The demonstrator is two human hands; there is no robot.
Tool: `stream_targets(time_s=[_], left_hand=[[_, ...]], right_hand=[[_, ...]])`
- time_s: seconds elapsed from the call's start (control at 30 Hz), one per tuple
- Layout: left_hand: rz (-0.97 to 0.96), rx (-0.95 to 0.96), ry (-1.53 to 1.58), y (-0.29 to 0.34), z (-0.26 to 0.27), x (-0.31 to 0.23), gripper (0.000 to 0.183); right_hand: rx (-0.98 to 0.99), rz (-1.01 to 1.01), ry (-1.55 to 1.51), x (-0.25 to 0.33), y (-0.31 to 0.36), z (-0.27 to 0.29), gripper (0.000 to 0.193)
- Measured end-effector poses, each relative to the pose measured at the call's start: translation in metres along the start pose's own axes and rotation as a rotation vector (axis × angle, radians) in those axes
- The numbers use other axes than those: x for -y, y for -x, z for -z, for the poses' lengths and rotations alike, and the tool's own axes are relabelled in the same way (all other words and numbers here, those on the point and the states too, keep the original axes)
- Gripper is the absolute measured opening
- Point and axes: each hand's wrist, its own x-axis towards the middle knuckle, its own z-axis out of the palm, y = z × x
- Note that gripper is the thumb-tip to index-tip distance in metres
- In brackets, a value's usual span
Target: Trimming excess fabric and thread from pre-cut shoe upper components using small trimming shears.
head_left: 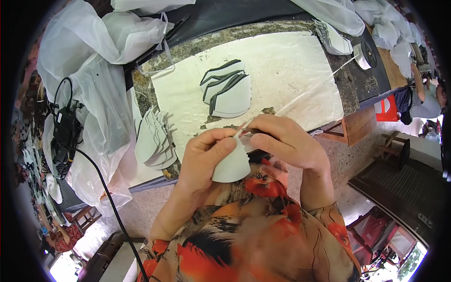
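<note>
My left hand (205, 152) is closed on a curved white sheet piece (231, 165), thumb on its face and fingers behind. The piece hangs in front of my chest, just off the table's near edge. My right hand (287, 141) pinches at the piece's upper edge, where a narrow white strip (241, 129) shows between both hands. Its fingertips are partly hidden. A thin white tape (307, 95) runs from a roll (364, 56) at the far right toward my right hand. Beyond my hands several overlapping white pieces with dark edges (231, 99) lie on the table.
A pale sheet (286, 61) covers the stone-like tabletop (350, 82). White cut pieces are stacked at left (154, 143) and far right (334, 38). Plastic bags (96, 70) crowd the left side, beside a black device (65, 129) with a cable. A wooden drawer (359, 128) sits below right.
</note>
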Motion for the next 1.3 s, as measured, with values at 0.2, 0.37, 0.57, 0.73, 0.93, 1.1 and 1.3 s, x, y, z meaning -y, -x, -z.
stream_targets(time_s=[0.2,0.37,0.57,0.73,0.93,1.1,1.3], left_hand=[[-0.066,-0.019,-0.123,-0.006,0.011,-0.005,0.018],[-0.109,-0.031,-0.165,-0.002,0.006,-0.007,0.02],[-0.097,0.0,-0.161,0.0,0.003,0.0,0.02],[-0.039,-0.008,-0.041,0.0,0.002,0.002,0.02],[-0.043,-0.06,0.119,-0.005,0.009,0.007,0.02],[-0.289,-0.115,-0.507,0.0,0.008,-0.004,0.018],[-0.345,-0.053,-0.552,-0.001,0.008,0.001,0.018]], right_hand=[[0.027,-0.045,0.089,0.007,-0.004,-0.001,0.031],[0.037,-0.02,0.054,-0.005,-0.008,-0.003,0.03],[0.026,-0.051,-0.154,-0.008,-0.009,-0.004,0.029],[0.089,-0.05,-0.108,-0.008,-0.008,0.002,0.029],[0.047,-0.03,0.045,-0.003,-0.006,-0.004,0.029],[0.046,-0.045,0.073,-0.009,-0.007,-0.004,0.03],[0.062,-0.041,-0.123,-0.011,-0.012,-0.001,0.031]])
